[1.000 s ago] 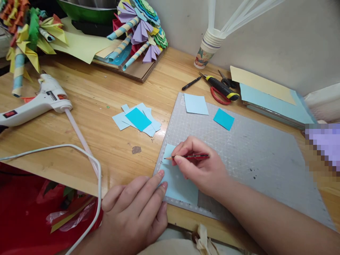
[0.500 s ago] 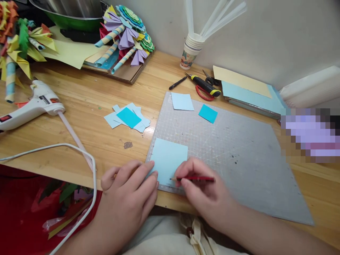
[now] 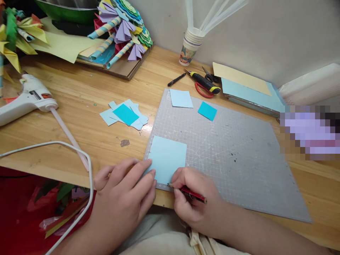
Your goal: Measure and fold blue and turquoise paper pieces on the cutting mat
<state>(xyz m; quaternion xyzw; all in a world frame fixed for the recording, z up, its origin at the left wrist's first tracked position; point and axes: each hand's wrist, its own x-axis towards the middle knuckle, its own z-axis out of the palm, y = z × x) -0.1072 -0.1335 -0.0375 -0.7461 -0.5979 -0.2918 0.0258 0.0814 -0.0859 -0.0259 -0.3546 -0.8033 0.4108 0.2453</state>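
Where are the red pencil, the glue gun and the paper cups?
red pencil [image 3: 193, 194], head view, on its red shaft
glue gun [image 3: 25, 105], head view, on its white body
paper cups [image 3: 187, 56], head view, on the stack's printed side

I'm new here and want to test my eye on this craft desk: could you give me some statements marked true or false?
1. The right hand grips a red pencil. True.
2. The left hand rests its fingertips on a light blue paper square that lies on the grey cutting mat. True.
3. The glue gun lies on the mat. False: the glue gun lies on the wooden table, well to the left of the mat.
4. The paper cup has tipped over. False: the paper cup stands upright by the wall with pale sticks in it.
5. The pencil tip is at the near edge of the paper square. True.
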